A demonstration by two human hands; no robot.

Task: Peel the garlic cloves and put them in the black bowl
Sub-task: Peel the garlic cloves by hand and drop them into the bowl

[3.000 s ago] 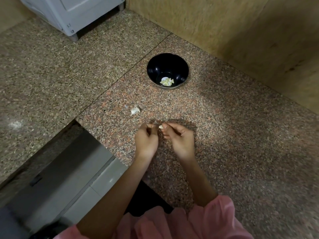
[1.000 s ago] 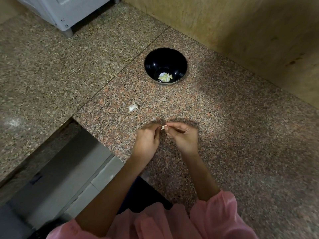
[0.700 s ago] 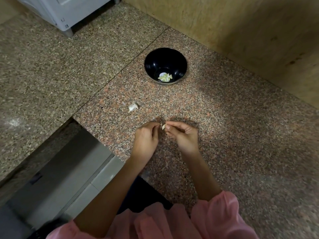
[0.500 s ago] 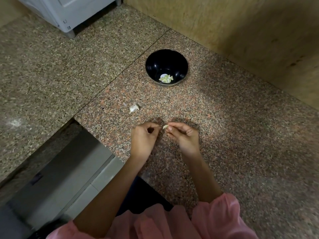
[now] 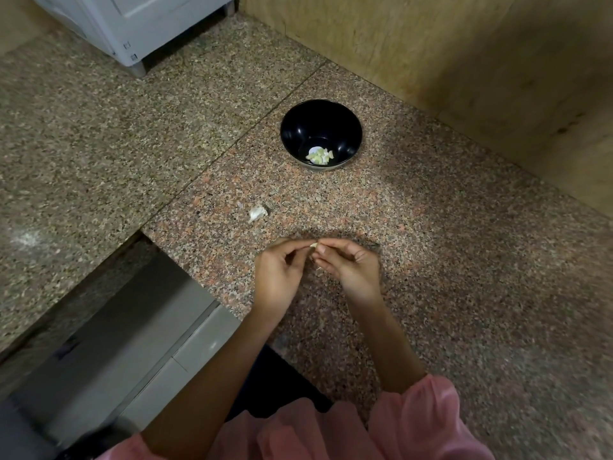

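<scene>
The light is dim and soft. The counter is brightest past the hands, round the bowl. It gets darker to the right of the right hand and back toward the body, where a big gray shadow lies. A thin dark shadow curves just past the fingertips. The bowl's inner wall has small shiny spots. Far to the left of the left hand a pale glare patch sits on the stone. Lines bend at the picture's edges. The pink sleeve is smeared and blurry. The garlic clove pinched between both hands is tiny and fuzzy — its skin cannot be made out.
</scene>
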